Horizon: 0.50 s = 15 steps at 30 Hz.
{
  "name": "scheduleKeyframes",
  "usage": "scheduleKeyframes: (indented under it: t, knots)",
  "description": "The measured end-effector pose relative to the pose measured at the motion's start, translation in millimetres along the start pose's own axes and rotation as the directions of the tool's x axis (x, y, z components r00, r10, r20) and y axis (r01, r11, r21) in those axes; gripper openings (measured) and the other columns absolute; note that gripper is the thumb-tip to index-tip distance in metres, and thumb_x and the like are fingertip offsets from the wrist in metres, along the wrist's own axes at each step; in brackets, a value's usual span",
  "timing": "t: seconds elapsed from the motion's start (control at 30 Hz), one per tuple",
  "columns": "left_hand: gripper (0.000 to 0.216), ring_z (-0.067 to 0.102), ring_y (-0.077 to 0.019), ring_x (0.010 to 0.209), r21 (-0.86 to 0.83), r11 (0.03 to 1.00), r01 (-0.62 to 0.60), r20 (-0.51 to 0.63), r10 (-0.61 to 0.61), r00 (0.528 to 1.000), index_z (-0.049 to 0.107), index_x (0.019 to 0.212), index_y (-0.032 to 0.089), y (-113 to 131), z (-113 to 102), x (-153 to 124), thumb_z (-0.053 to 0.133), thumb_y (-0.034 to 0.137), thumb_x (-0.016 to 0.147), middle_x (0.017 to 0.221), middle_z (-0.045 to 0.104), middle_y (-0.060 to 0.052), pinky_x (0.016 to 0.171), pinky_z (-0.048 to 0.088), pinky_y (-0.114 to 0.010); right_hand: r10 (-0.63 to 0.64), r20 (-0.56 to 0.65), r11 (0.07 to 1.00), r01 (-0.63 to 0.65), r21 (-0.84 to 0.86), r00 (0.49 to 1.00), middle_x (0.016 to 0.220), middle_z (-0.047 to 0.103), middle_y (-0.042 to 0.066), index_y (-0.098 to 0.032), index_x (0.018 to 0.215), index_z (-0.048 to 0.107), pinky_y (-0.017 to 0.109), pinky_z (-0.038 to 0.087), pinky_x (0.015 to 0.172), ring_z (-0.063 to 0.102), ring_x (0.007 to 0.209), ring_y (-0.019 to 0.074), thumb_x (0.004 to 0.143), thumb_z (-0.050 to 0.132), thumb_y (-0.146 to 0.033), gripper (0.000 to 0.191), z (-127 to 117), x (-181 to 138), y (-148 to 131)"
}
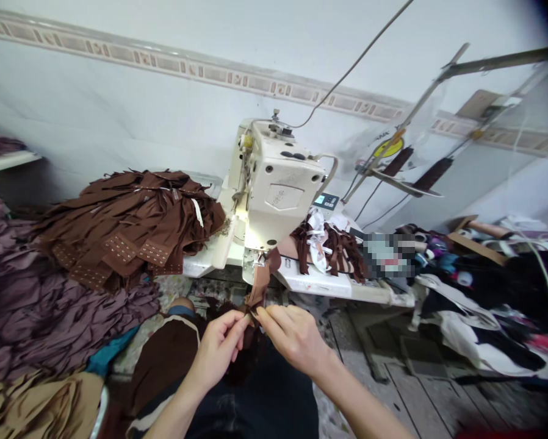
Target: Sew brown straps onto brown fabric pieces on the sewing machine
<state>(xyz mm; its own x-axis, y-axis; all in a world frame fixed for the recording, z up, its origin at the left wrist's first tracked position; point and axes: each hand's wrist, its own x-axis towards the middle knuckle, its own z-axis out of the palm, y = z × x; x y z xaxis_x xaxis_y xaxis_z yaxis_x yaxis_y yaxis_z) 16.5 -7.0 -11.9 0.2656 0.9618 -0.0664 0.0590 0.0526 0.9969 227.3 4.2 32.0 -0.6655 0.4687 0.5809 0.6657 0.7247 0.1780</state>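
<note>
My left hand [219, 349] and my right hand [292, 335] meet in front of me, both pinching the lower end of a narrow brown fabric strip [260, 281]. The strip runs up from my fingertips to the needle area of a cream sewing machine [274, 183]. Both hands are closed on the strip, thumbs and forefingers pressed together. The machine's lamp lights the bed beside the needle. My lap, in dark trousers, is below the hands.
A heap of brown hook-and-eye pieces [132, 225] lies left of the machine. Mauve fabric [40, 317] is piled at far left. Brown and white straps [329, 247] lie on the machine table [320, 283]. Clutter [484, 274] fills the right side.
</note>
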Motion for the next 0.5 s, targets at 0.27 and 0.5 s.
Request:
scheduleKeyframes:
  t: [0.27,0.5]
  knots:
    - [0.049,0.042,-0.0072,0.045,-0.001,1.000,0.000,-0.001,0.000,1.000,0.062,0.084,0.019,-0.8,-2.1,0.4,0.055,0.063,0.104,0.061,0.052,0.006,0.049,0.030,-0.021,0.003,0.011,1.000,-0.003,0.026,1.000,0.078,0.064,0.003,-0.009,0.110,0.070,0.035,0.035,0.061,0.053,0.066,0.0170,0.114,0.046,-0.013,0.024,0.3,5.0,-0.1]
    - [0.049,0.049,-0.0105,0.053,0.144,0.989,-0.042,0.061,0.033,0.998,0.065,0.076,0.019,1.9,8.6,-21.3,0.055,0.058,0.105,0.060,0.053,0.003,0.054,0.036,-0.022,0.015,0.164,0.997,-0.027,0.068,0.986,0.077,0.062,0.002,-0.016,0.089,0.066,0.033,0.033,0.059,0.052,0.061,0.0159,0.114,0.039,-0.013,0.037,8.4,-7.9,-0.9]
